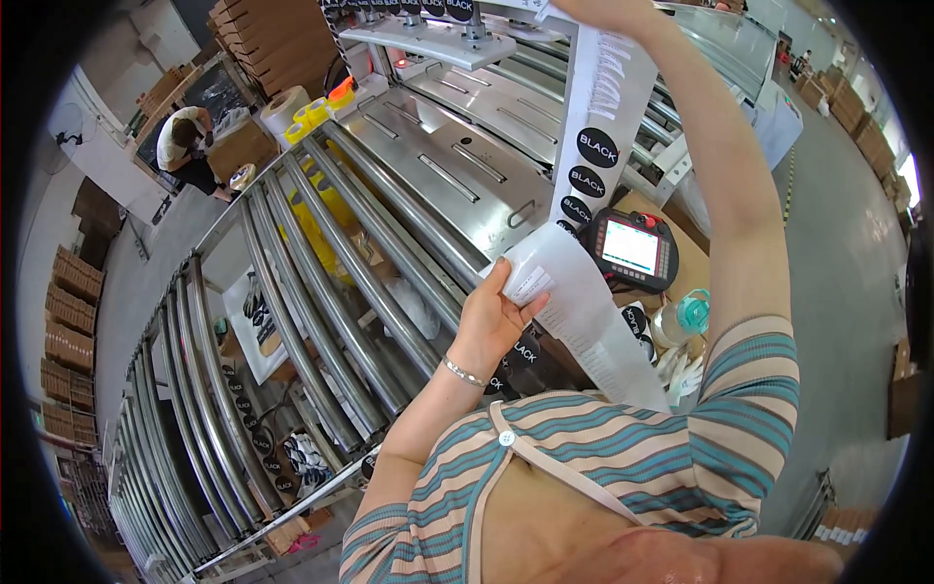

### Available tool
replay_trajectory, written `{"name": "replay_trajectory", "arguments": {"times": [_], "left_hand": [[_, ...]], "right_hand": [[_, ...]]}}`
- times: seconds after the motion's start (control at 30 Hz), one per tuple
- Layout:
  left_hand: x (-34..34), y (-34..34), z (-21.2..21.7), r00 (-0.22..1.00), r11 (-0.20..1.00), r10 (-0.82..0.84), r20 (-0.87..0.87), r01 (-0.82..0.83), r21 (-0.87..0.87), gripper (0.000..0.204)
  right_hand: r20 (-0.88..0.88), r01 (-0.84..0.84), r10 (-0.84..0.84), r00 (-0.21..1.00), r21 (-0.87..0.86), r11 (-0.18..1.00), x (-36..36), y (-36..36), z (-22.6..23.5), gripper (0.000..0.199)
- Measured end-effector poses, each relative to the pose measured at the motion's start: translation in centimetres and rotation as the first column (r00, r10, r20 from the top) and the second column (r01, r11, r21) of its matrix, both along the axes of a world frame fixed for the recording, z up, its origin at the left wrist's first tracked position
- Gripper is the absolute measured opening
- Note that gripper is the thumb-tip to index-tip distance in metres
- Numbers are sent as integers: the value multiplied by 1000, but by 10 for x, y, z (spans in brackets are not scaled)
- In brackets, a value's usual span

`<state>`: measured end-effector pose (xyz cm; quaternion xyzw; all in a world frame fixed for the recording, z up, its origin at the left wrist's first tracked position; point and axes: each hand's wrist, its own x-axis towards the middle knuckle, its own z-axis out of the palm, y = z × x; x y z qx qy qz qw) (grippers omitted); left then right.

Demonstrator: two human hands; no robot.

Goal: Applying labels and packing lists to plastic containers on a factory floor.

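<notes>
Beside the control pendant (637,251), the left hand (494,326) is clamping its fingers on a printed paper strip (574,282) — likely light, limp, best held by its edges — while the right hand (608,12) is showing no clear grip.

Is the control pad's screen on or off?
On. The screen glows white, bright against the black control pad around it.

Brown cardboard surface (693,261), black control pendant (630,249) on it
</notes>
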<state>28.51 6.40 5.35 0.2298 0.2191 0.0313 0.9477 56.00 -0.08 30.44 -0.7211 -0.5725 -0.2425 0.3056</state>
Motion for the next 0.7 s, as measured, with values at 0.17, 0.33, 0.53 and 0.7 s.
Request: {"name": "replay_trajectory", "arguments": {"times": [0.17, 0.33, 0.53, 0.7], "left_hand": [[-4, 6, -9, 999, 999, 6, -43, -7, -32, 31], [-2, 8, -9, 999, 999, 6, -50, -9, -48, 30], [2, 9, -16, 999, 998, -16, -37, 13, -68, 30], [3, 8, -16, 999, 997, -15, -45, 11, -75, 31]], "right_hand": [[207, 420, -401, 892, -55, 906, 18, 26, 19, 22], [351, 520, -460, 816, -95, 849, 31, 30, 18, 26], [362, 557, -480, 800, -146, 818, 28, 30, 21, 27], [348, 559, -486, 802, -151, 815, 30, 32, 20, 28]]}}
